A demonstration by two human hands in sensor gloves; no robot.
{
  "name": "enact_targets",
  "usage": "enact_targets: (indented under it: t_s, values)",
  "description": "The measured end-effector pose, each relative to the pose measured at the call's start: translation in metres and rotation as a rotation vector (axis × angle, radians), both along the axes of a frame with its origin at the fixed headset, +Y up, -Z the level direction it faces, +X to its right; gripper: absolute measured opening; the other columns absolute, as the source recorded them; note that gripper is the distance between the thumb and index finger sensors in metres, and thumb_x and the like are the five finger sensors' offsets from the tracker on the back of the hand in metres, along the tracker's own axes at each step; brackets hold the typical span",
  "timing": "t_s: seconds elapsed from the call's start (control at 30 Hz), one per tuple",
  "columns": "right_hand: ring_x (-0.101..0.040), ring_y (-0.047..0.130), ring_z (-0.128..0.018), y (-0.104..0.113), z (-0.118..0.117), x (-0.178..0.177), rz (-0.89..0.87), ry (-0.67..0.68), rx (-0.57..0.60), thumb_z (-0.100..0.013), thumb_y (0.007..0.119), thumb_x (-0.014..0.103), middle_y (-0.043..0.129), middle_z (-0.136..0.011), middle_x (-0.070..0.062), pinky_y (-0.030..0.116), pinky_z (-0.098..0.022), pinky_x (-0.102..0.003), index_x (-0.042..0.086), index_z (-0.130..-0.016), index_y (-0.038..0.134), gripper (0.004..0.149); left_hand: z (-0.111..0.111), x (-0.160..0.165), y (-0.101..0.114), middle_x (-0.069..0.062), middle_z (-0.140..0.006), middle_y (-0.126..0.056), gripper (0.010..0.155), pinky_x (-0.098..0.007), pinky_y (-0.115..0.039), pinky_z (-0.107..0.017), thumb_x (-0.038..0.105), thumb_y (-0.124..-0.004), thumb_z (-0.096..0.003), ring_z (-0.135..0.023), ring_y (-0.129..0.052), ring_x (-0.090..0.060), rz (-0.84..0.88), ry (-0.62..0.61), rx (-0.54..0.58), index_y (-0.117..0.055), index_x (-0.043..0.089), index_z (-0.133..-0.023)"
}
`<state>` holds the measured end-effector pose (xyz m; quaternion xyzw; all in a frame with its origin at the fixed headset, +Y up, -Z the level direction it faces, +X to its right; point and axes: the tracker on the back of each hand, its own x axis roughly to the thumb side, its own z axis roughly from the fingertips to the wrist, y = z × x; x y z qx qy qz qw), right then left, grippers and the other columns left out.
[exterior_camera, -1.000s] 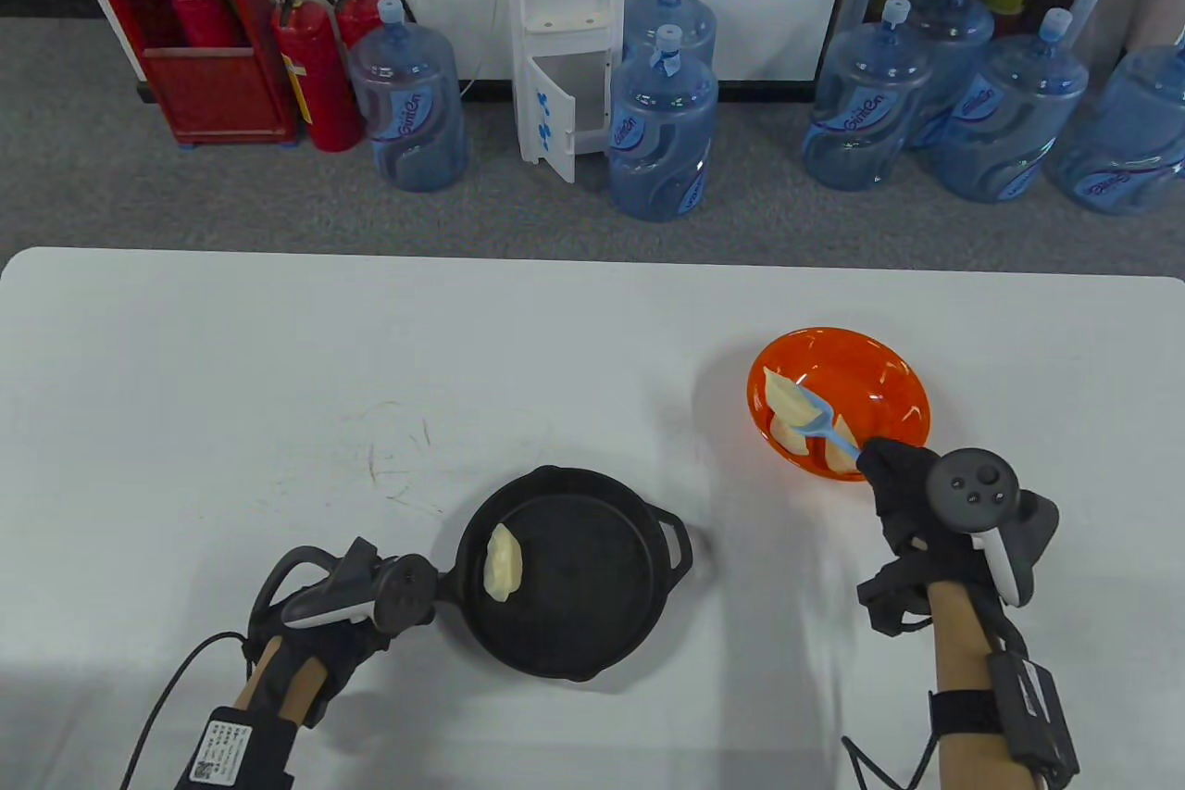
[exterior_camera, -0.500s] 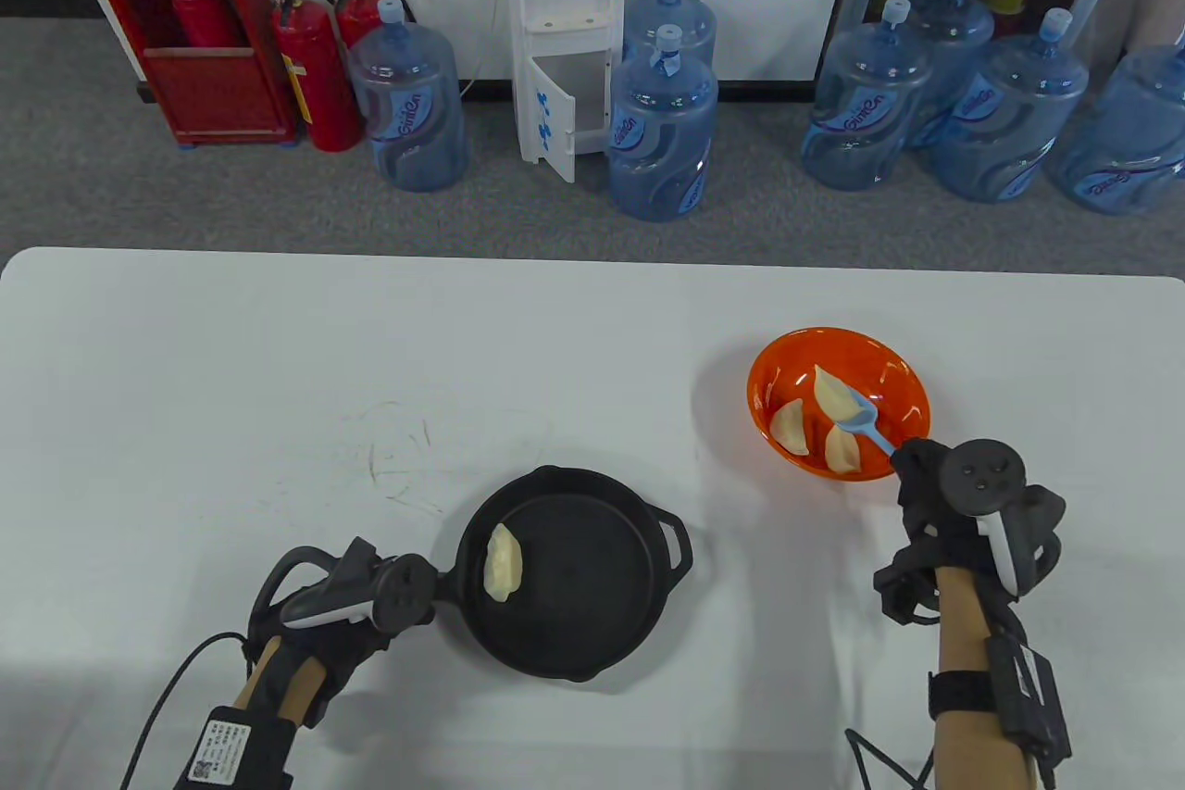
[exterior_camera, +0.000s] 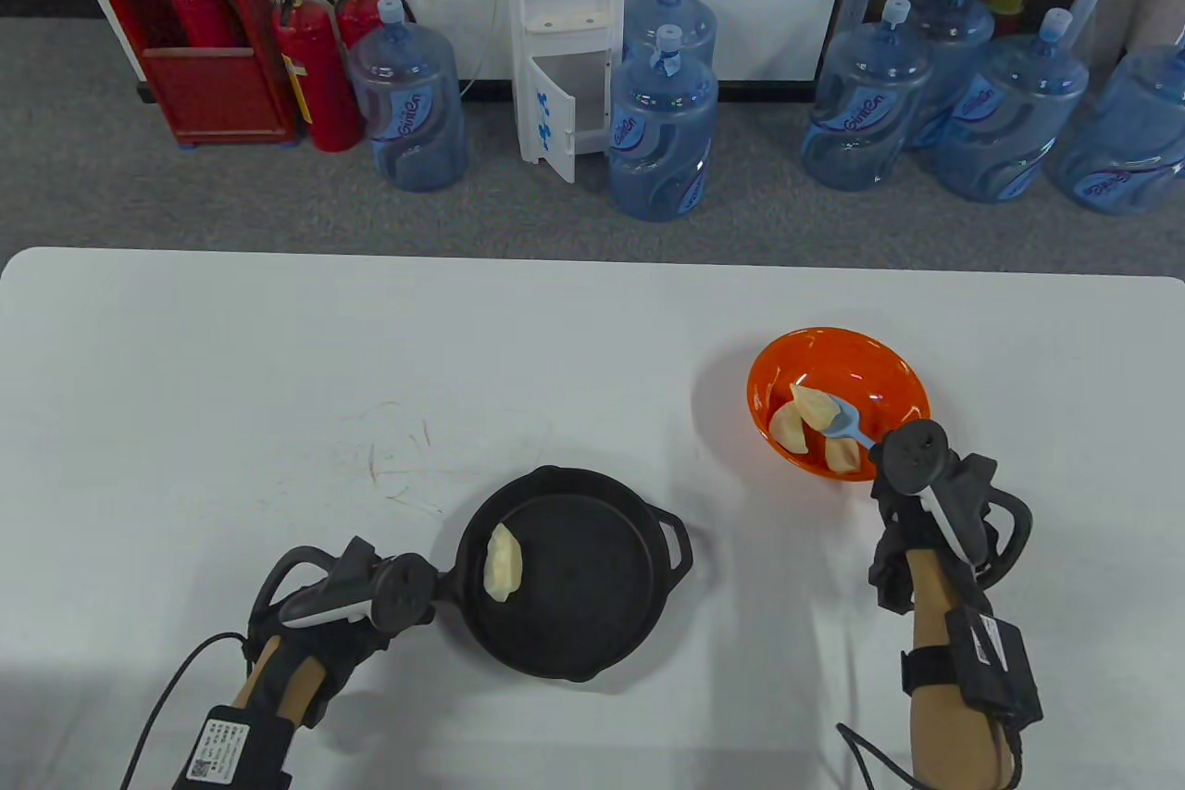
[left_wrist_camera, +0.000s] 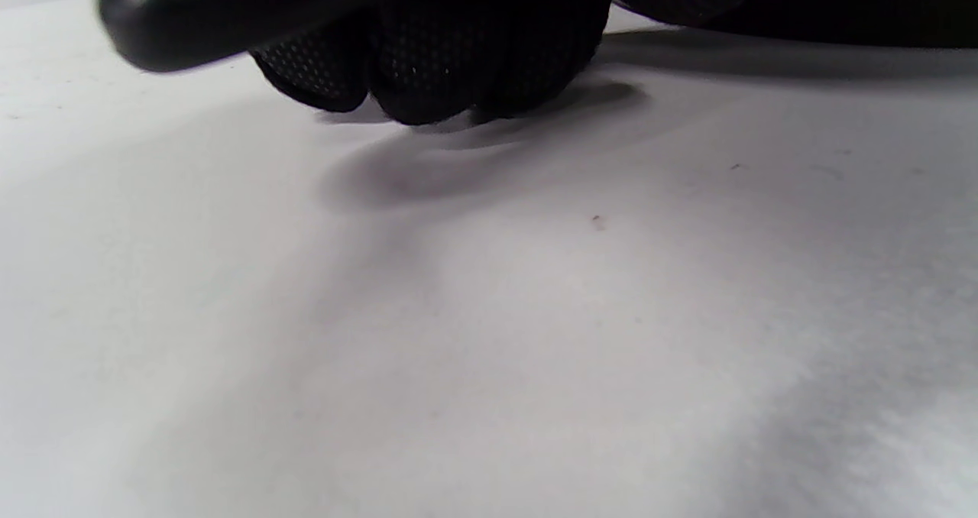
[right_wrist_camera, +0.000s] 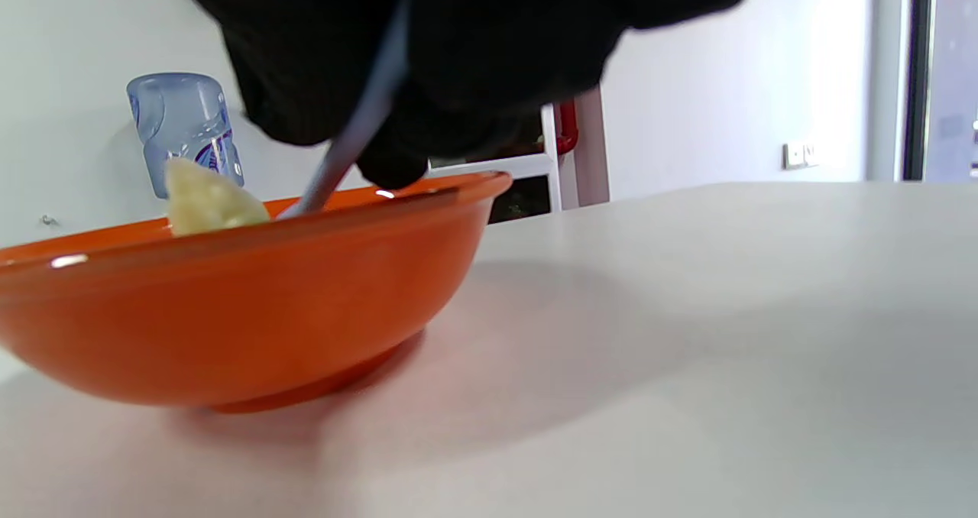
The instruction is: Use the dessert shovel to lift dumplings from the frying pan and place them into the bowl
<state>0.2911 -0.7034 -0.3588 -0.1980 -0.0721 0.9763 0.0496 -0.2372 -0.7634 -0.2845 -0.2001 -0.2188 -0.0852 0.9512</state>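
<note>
A black frying pan [exterior_camera: 574, 623] sits near the table's front with one pale dumpling [exterior_camera: 503, 562] at its left side. My left hand [exterior_camera: 356, 614] grips the pan's handle [left_wrist_camera: 229, 14]; in the left wrist view the fingers [left_wrist_camera: 458, 67] curl round it. An orange bowl [exterior_camera: 889, 369] stands to the right with three dumplings; one [exterior_camera: 815, 407] lies on or against the blade of the blue dessert shovel [exterior_camera: 847, 429]. My right hand [exterior_camera: 912, 466] holds the shovel's handle [right_wrist_camera: 359, 136] at the bowl's near rim [right_wrist_camera: 229, 304].
The white table [exterior_camera: 278, 364] stretches to the left and behind the pan and bowl. Scuff marks [exterior_camera: 398, 457] lie left of the pan. Water bottles, fire extinguishers and a water dispenser stand on the floor beyond the table's far edge.
The shovel carried a dumpling from the bowl's left rim toward its middle, then drew back left. My right hand rolled and shifted slightly left. The left hand and pan stayed still.
</note>
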Motion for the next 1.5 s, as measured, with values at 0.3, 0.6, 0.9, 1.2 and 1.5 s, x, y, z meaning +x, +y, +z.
enact_targets:
  t_s: [0.3,0.6,0.9,1.2,1.5]
  values:
    - [-0.016,0.093,-0.039,0.001,0.002,-0.014,0.173,0.015,0.0,-0.061,0.078,0.043,0.091,-0.082,-0.005,0.08,-0.034,-0.038,0.027,-0.097,0.085,0.04,0.0,0.0,0.0,0.009,-0.086,-0.082,0.054,-0.051,-0.075,-0.075,0.048,-0.059,-0.0592,-0.068,-0.094,-0.013,0.0,0.0,-0.001,-0.057,0.027,-0.109]
    - [-0.017,0.093,-0.041,0.008,0.011,-0.023,0.291,0.056,-0.001,-0.06,0.079,0.043,0.09,-0.083,-0.005,0.08,-0.036,-0.038,0.028,-0.097,0.085,0.04,0.0,0.0,0.0,0.009,-0.086,-0.082,0.054,-0.051,-0.075,-0.075,0.048,-0.059,-0.0592,-0.068,-0.094,-0.013,-0.005,-0.001,0.0,-0.057,0.027,-0.109]
    - [-0.017,0.093,-0.042,0.016,0.016,-0.027,0.384,0.058,-0.001,-0.06,0.079,0.044,0.09,-0.083,-0.004,0.08,-0.036,-0.038,0.028,-0.097,0.085,0.04,0.0,0.0,0.0,0.009,-0.086,-0.082,0.054,-0.051,-0.075,-0.075,0.048,-0.059,-0.0592,-0.068,-0.094,-0.013,-0.009,-0.001,0.0,-0.057,0.026,-0.109]
    - [-0.017,0.093,-0.042,0.026,0.023,-0.024,0.382,0.029,-0.022,-0.06,0.078,0.044,0.09,-0.083,-0.004,0.081,-0.036,-0.038,0.028,-0.097,0.085,0.041,0.0,0.001,0.0,0.009,-0.086,-0.082,0.054,-0.051,-0.075,-0.075,0.048,-0.059,-0.0593,-0.069,-0.094,-0.013,-0.011,-0.002,0.0,-0.057,0.026,-0.109]
    - [-0.016,0.093,-0.042,0.039,0.037,-0.02,0.418,0.01,0.016,-0.061,0.077,0.043,0.09,-0.083,-0.004,0.081,-0.036,-0.038,0.028,-0.098,0.084,0.041,0.0,0.001,0.0,0.009,-0.087,-0.082,0.054,-0.051,-0.075,-0.075,0.048,-0.059,-0.0594,-0.069,-0.094,-0.014,-0.017,-0.001,0.0,-0.057,0.026,-0.109]
